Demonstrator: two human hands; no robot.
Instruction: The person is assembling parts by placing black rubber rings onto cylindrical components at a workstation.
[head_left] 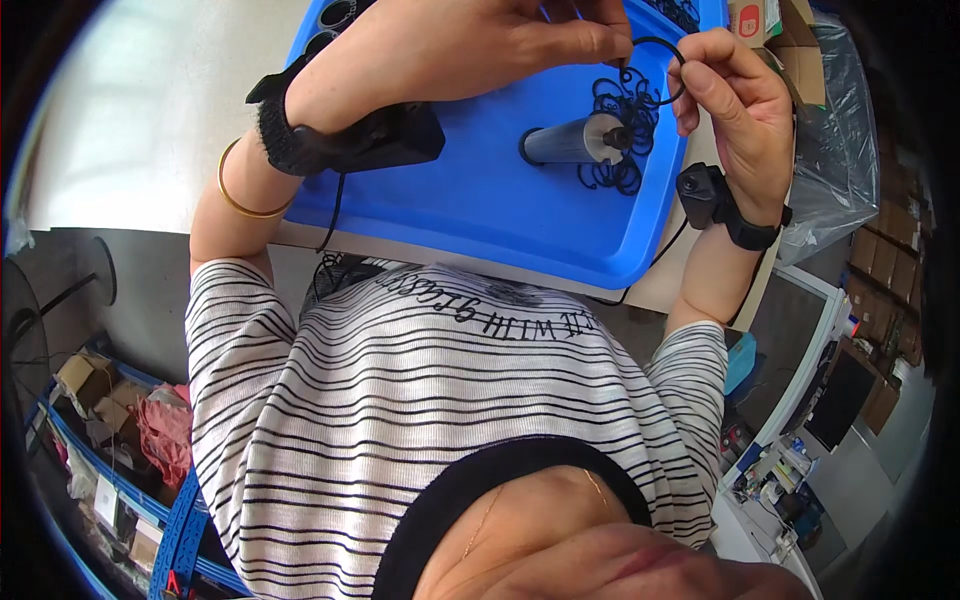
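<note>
Between my hands, above the right side of a blue tray (470, 225), is a thin black ring (662, 103). My right hand (738, 100) pinches its right side between thumb and fingers. My left hand (530, 42) has its thumb and fingertips closed at the ring's left side; some of its fingers run out of the picture at the top. Below the ring, in the tray, lies a loose pile of black open rings (622, 176). A grey cylinder (570, 142) with a dark tip stands beside that pile, seen at a slant.
Black tubes (338, 14) sit in the tray's far left corner, partly behind my left arm. More small black parts (682, 10) lie at the far right. A cardboard box (795, 50) and clear plastic bag (835, 130) flank the tray. Dark cables hang from both wrist-strapped devices.
</note>
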